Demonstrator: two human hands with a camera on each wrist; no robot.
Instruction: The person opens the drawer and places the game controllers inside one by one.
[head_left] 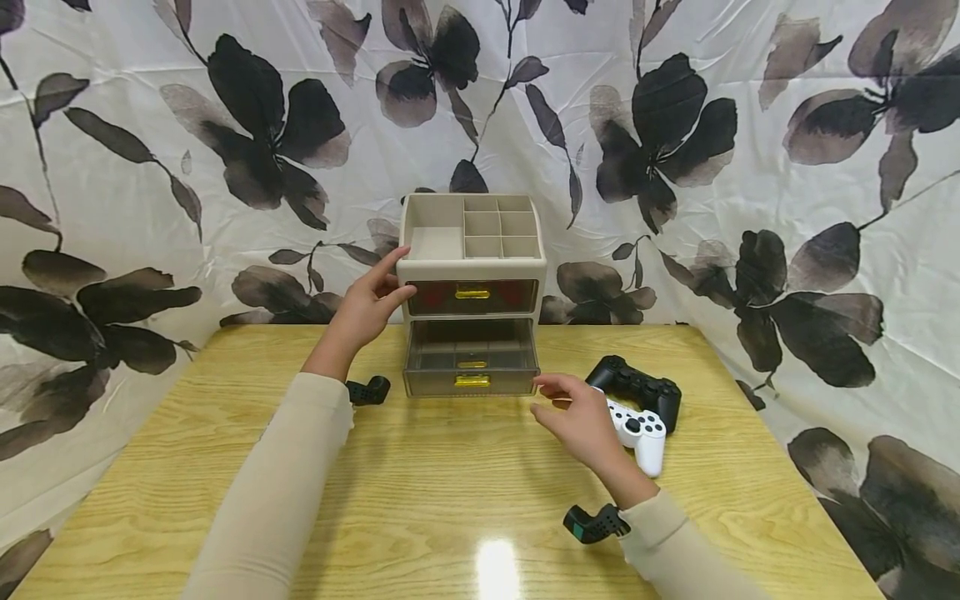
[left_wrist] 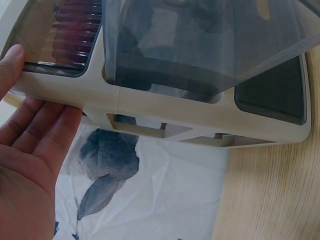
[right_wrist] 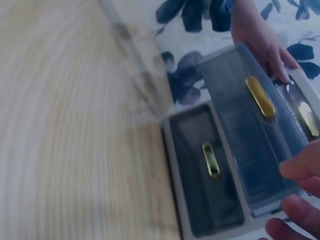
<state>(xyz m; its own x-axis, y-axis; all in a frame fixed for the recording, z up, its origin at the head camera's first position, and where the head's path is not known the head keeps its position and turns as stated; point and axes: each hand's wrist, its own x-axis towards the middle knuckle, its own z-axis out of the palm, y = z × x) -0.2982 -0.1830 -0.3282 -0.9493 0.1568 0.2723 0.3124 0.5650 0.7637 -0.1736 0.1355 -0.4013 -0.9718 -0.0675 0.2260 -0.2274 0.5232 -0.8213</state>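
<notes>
A cream desktop drawer organizer stands on the table with a divided open top. Its smoky clear middle drawer, with a gold handle, is pulled well out. My left hand grips the organizer's upper left side, thumb on the front beside the top drawer and fingers along the side wall. Reddish tube-like items show through that top drawer in the left wrist view. At the middle drawer's right front corner is my right hand, thumb and fingers apart. The bottom drawer is closed.
A black game controller and a white game controller lie together right of the organizer, beside my right hand. Behind the wooden table hangs a floral cloth. Black wrist devices sit on both arms.
</notes>
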